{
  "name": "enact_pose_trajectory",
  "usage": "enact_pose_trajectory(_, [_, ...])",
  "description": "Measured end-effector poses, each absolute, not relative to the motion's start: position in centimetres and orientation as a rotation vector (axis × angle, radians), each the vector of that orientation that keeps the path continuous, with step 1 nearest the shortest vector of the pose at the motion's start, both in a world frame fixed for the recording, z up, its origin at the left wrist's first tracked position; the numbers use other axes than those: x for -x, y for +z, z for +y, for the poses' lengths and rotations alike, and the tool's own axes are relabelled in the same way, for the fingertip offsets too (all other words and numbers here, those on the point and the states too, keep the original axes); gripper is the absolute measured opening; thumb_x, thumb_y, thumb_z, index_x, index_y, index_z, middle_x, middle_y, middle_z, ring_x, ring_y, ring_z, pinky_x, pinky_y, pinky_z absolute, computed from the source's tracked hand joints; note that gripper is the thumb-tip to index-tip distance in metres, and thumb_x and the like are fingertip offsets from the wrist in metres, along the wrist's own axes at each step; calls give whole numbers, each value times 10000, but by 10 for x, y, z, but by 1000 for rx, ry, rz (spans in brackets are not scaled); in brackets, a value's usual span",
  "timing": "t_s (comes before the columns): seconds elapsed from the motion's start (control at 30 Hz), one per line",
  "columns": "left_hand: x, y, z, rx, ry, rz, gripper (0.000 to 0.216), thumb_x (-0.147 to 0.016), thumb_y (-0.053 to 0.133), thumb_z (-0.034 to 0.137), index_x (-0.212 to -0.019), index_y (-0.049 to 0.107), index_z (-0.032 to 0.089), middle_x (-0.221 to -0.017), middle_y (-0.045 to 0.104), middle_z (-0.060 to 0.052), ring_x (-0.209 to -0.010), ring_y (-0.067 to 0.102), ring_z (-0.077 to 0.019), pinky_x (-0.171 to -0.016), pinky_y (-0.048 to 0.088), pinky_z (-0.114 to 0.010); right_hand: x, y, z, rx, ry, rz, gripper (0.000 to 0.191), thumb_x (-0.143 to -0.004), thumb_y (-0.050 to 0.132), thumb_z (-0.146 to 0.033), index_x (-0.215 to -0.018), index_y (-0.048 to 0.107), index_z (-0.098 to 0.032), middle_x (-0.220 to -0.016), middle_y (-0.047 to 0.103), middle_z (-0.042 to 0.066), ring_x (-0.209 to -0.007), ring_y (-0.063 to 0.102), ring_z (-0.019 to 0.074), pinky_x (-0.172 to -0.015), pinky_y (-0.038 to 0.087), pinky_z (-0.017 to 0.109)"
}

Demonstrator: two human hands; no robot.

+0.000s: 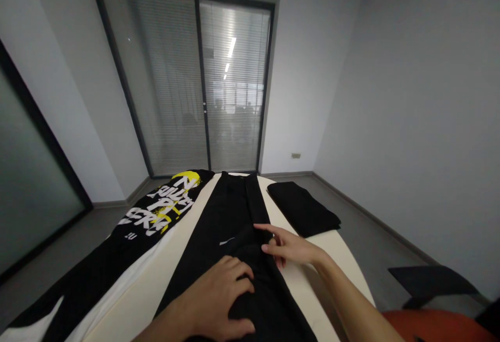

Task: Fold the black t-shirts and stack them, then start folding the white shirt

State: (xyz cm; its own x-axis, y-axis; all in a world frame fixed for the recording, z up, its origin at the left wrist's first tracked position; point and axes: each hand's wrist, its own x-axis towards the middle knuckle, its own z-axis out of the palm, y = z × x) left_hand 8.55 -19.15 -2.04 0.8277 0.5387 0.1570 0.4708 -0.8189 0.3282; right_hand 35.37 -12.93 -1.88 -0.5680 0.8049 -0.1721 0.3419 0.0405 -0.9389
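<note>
A long black garment [219, 222] lies spread lengthwise on the pale table, with a small light mark near its middle. A folded strip runs along its right side. My left hand [222, 297] rests on the near part of the cloth, fingers loosely bent and thumb apart, gripping nothing that shows. At the garment's right edge is my right hand [287, 246], its index finger stretched out onto the folded strip. The right thumb stands apart and the other fingers are curled, with no cloth visibly pinched.
A black garment with white and yellow print [160, 206] lies along the left of the table [351, 264]. A folded black cloth [302, 209] is at the right. An orange chair seat [433, 326] stands at the lower right, and glass doors [175, 86] are beyond.
</note>
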Motion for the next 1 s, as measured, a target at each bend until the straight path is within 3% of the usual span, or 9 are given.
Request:
enact_pose_trajectory(0.1, [-103,-31,-199,-2885,296,607,435,-800,720,573,-1053,637,230,-1082,677,-20,-962,621,-208,-881,444,-356,-355,-20,-127,1202,1591,-1966,621,-883,625,-512,-1392,481,-187,-569,587,-65,-456,594,118,-458,451,199])
enact_pose_trajectory(0.2, [-116,-43,-203,-3065,305,506,352,-853,685,545,-974,626,220,-1002,680,-5,-883,623,-189,-749,433,-329,-360,-21,-125,1214,1672,-2030,447,-887,596,-385,-1290,566,-193,-630,650,-34,-459,607,111,-462,446,190])
enact_pose_trajectory(0.4, [-121,-63,-203,-3225,410,251,219,-919,664,358,-779,574,216,-785,655,43,-622,553,-126,-494,313,-313,-361,-30,-119,1082,1606,-2013,371,-712,579,-129,-1068,678,-168,-827,697,5,-600,621,89,-545,452,179])
enact_pose_trajectory(0.5, [-119,-62,-205,-3163,429,147,129,-926,661,296,-850,589,220,-753,656,60,-590,547,-106,-466,309,-289,-357,-34,-118,1129,1382,-2095,302,-689,666,-143,-985,723,-162,-783,660,-7,-606,561,83,-558,424,182])
enact_pose_trajectory(0.57, [-119,-55,-208,-3130,426,175,94,-949,631,314,-990,599,236,-719,643,67,-568,552,-102,-453,309,-280,-354,-35,-119,1160,1259,-2196,354,-700,687,-156,-1048,739,-183,-733,613,-29,-585,512,75,-547,393,179])
enact_pose_trajectory(0.67, [-120,-47,-212,-3148,434,271,290,-970,597,345,-1247,525,302,-769,649,68,-566,566,-107,-429,278,-275,-353,-37,-118,1221,1091,-2344,422,-739,633,-139,-1137,737,-232,-648,544,-55,-533,446,70,-532,359,184])
enact_pose_trajectory(0.77, [-123,-49,-214,-3185,468,305,377,-977,584,354,-1334,466,375,-883,666,58,-609,576,-118,-428,265,-276,-351,-36,-119,1278,877,-2458,292,-764,621,-156,-1004,773,-228,-607,551,-50,-531,465,84,-553,355,201])
enact_pose_trajectory(0.87, [-127,-56,-214,-3201,484,330,284,-968,589,379,-1247,536,369,-835,649,58,-594,553,-128,-421,247,-288,-346,-34,-121,1242,808,-2429,215,-811,607,-187,-967,753,-211,-619,573,-45,-551,492,95,-577,365,208])
enact_pose_trajectory(1.0, [-130,-57,-213,-3246,543,352,101,-934,629,370,-957,602,275,-703,585,41,-567,506,-137,-417,218,-290,-336,-31,-123,1134,798,-2200,200,-910,551,-251,-1034,698,-191,-670,570,-31,-599,507,107,-598,385,212])
